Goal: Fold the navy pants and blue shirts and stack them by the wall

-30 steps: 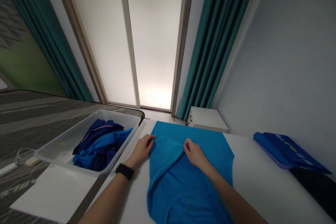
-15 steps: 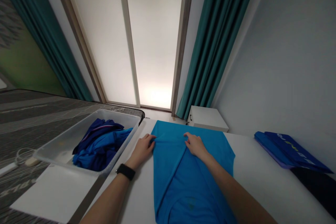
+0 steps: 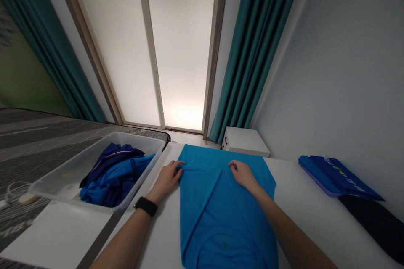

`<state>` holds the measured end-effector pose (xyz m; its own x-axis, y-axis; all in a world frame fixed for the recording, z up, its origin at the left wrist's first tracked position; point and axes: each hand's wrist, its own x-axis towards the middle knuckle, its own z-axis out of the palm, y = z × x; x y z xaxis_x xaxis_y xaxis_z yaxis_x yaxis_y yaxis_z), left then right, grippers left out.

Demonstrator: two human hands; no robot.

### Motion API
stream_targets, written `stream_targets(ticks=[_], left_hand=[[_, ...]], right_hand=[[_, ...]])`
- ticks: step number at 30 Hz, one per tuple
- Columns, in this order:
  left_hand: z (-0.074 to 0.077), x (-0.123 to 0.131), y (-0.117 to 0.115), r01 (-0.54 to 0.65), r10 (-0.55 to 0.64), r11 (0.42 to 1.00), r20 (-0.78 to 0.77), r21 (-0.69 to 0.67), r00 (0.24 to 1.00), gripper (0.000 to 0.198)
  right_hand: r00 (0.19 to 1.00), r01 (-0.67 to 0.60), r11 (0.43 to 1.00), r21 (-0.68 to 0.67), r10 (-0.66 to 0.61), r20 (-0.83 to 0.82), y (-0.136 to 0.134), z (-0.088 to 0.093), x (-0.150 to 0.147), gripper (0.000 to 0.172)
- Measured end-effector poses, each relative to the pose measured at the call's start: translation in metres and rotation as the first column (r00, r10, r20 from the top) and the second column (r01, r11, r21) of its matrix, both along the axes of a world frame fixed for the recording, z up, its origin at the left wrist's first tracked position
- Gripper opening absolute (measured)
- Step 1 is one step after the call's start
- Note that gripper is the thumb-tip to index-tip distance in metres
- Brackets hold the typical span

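A bright blue T-shirt lies partly folded on the white table, its round neckline towards me and two slanting folds meeting near its middle. My left hand, with a black watch on the wrist, pinches the shirt's left edge near the far end, where a small crease runs inward. Over the right half of the shirt is my right hand, its fingers loosely bent and apart from the thumb, with no cloth seen between them. Whether its fingertips touch the fabric is hard to tell.
To the left, a translucent plastic bin holds crumpled blue and navy clothes. Folded blue garments and a black cloth lie at the table's right. A white cabinet stands beyond the far edge, near green curtains.
My right hand has moved right across the shirt, away from the point where the folds meet. My left hand stays at the left edge. The view has shifted slightly to the right.
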<state>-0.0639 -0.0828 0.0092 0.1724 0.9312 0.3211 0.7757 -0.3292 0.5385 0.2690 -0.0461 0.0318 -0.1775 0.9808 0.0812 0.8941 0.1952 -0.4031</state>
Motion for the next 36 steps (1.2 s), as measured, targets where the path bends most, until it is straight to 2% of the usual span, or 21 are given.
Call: stream_targets(ticks=[5, 10, 26, 36], left_hand=[[0.000, -0.001, 0.003, -0.033, 0.036, 0.999, 0.124, -0.020, 0.992, 0.030], [-0.001, 0.001, 0.005, -0.053, 0.055, 0.998, 0.131, -0.022, 0.990, 0.029], [-0.003, 0.000, 0.004, -0.065, 0.073, 0.997, 0.195, -0.047, 0.978, 0.030], [-0.001, -0.001, 0.005, -0.098, 0.104, 0.994, 0.206, -0.038, 0.973, 0.026]], right_hand=[[0.995, -0.025, 1.000, -0.006, 0.026, 0.094, 0.000, 0.003, -0.025, 0.023], [0.986, -0.014, 1.000, -0.006, 0.015, 0.168, -0.004, 0.001, -0.038, 0.019], [0.979, 0.019, 1.000, -0.021, -0.015, 0.204, -0.001, 0.000, -0.040, 0.022], [0.976, 0.033, 0.999, -0.008, -0.031, 0.216, 0.002, -0.001, -0.044, 0.016]])
